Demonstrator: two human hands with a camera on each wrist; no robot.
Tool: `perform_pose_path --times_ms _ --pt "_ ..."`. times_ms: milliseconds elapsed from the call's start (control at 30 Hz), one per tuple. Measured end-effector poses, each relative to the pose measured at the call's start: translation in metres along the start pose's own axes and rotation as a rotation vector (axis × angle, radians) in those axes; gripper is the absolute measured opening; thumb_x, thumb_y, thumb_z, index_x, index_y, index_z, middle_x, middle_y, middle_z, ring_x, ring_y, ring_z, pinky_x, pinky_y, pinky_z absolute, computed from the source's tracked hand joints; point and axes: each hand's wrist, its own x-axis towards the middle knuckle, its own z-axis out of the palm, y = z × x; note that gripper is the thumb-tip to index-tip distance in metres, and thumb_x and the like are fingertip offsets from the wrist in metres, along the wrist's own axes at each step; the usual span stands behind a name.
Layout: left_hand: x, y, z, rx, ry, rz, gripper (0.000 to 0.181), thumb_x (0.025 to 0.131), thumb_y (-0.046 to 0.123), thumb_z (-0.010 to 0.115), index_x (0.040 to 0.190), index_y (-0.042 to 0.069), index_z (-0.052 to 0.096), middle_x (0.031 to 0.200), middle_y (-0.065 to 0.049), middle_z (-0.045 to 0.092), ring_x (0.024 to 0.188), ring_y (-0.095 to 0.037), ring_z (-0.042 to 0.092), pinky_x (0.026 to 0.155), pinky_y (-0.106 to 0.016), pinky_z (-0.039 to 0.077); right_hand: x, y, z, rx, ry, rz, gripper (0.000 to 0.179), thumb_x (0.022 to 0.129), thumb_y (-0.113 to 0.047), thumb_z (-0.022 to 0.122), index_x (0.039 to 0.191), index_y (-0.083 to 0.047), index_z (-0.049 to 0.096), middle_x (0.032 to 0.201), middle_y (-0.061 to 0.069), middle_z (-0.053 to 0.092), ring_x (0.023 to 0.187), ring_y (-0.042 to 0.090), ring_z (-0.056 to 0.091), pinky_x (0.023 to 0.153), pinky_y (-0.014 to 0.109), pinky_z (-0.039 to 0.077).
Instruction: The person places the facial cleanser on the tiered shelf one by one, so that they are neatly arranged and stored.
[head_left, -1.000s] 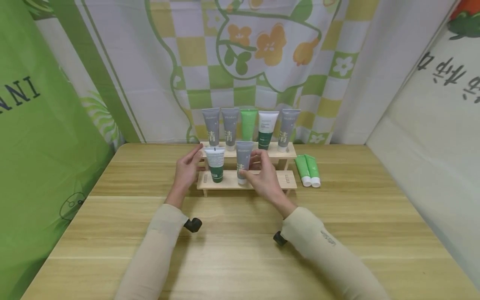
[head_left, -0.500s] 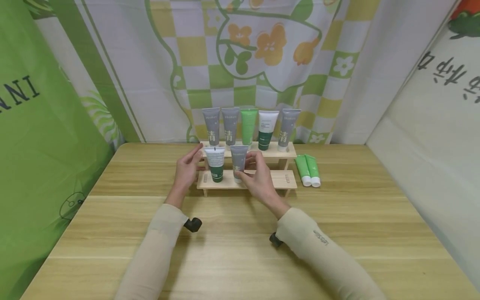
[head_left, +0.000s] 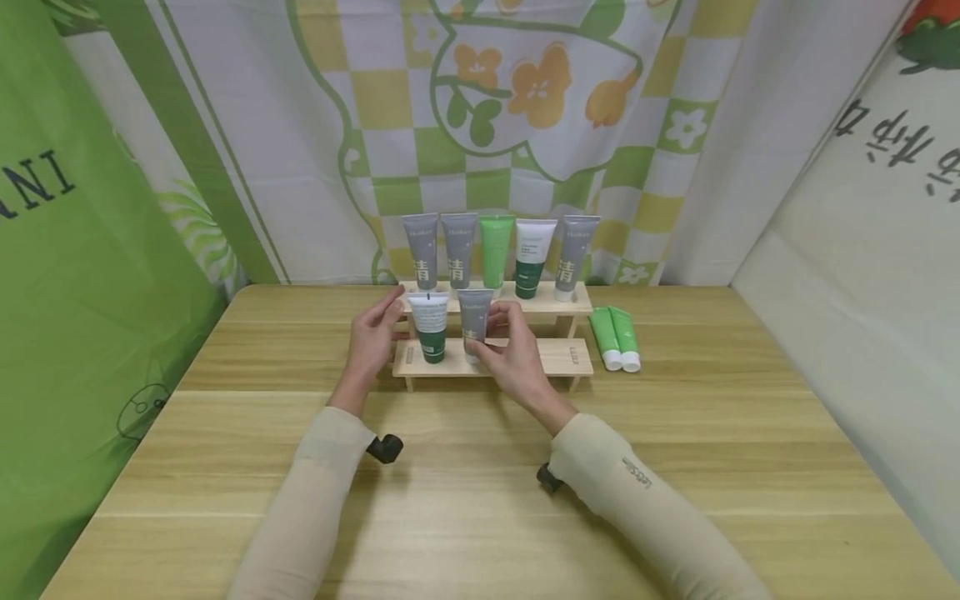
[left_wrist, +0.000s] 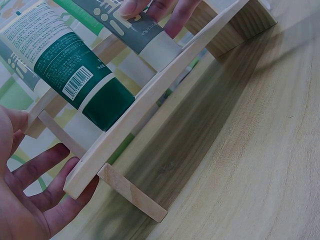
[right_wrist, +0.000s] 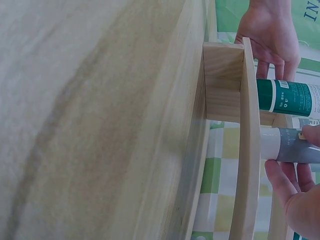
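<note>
My right hand [head_left: 519, 360] holds a grey squeeze tube [head_left: 476, 313] between thumb and fingers. The tube stands cap down on the lower step [head_left: 558, 358] of a wooden display rack, and its white cap [right_wrist: 270, 144] meets the board in the right wrist view. Just left of it stands a white and dark green tube [head_left: 431, 323], its barcode facing the left wrist camera. My left hand [head_left: 371, 343] rests at the rack's left end, its fingers loosely extended. In the left wrist view, its fingertips [left_wrist: 62, 149] reach behind the lower board.
On the upper step [head_left: 580, 303] several tubes stand in a row: grey ones, a light green tube [head_left: 497, 252] and a white and green tube [head_left: 534, 258]. Two green tubes [head_left: 615, 340] lie on the wooden table [head_left: 480, 500] right of the rack. A patterned curtain [head_left: 405, 100] hangs behind.
My right hand has moved the grey tube slightly left along the lower step, closer to the white and green tube, and its top sits lower. The left hand stays at the rack's end.
</note>
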Motion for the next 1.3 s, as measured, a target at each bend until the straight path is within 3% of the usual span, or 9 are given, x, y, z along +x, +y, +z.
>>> perform_pose_path --times_ms 100,233,333,500,900,1300 --pt "0.0 0.0 0.0 -0.008 -0.004 0.0 0.043 0.104 0.038 0.055 0.145 0.024 0.057 0.147 -0.004 0.054 0.099 -0.04 0.068 0.08 -0.04 0.058 0.0 0.0 0.0 -0.004 -0.002 0.012 0.047 0.087 0.004 0.076 0.122 -0.006 0.045 0.113 0.015 0.058 0.107 0.028 0.06 0.087 0.031 0.057" --pt "0.001 0.0 0.0 -0.003 -0.005 -0.008 0.043 0.104 0.04 0.055 0.145 0.025 0.056 0.148 -0.004 0.053 0.099 -0.041 0.068 0.065 -0.03 0.057 0.0 0.002 0.0 -0.01 -0.011 0.021 0.048 0.087 0.004 0.076 0.122 -0.005 0.044 0.113 0.015 0.059 0.107 0.028 0.06 0.087 0.032 0.057" --pt "0.001 0.0 0.0 0.005 -0.004 -0.016 0.043 0.103 0.041 0.056 0.144 0.026 0.056 0.148 -0.005 0.052 0.098 -0.042 0.068 0.05 -0.023 0.048 0.0 0.003 -0.001 -0.011 -0.025 0.032 0.05 0.086 0.005 0.076 0.124 -0.004 0.044 0.113 0.016 0.059 0.107 0.029 0.06 0.089 0.032 0.056" --pt "0.0 -0.001 0.0 0.007 -0.012 -0.035 0.044 0.103 0.042 0.055 0.145 0.029 0.056 0.15 -0.005 0.05 0.099 -0.043 0.067 0.041 -0.02 0.038 -0.002 0.005 -0.002 -0.001 -0.053 0.065 0.054 0.085 0.005 0.077 0.127 -0.005 0.044 0.116 0.017 0.058 0.109 0.03 0.059 0.092 0.035 0.055" --pt "-0.002 0.001 0.001 -0.011 -0.001 -0.043 0.044 0.103 0.042 0.056 0.145 0.028 0.056 0.148 -0.006 0.052 0.096 -0.04 0.069 0.04 -0.018 0.035 -0.009 0.006 -0.011 0.027 -0.072 0.107 0.056 0.086 -0.002 0.079 0.132 -0.006 0.046 0.118 0.014 0.058 0.111 0.03 0.058 0.095 0.041 0.053" --pt "-0.002 0.002 0.0 0.004 -0.001 -0.049 0.045 0.103 0.044 0.055 0.145 0.03 0.055 0.148 -0.007 0.052 0.097 -0.041 0.068 0.041 -0.019 0.036 -0.021 0.013 -0.043 0.098 -0.048 0.13 0.056 0.088 -0.003 0.078 0.133 0.005 0.045 0.124 0.027 0.052 0.116 0.038 0.056 0.1 0.043 0.05"
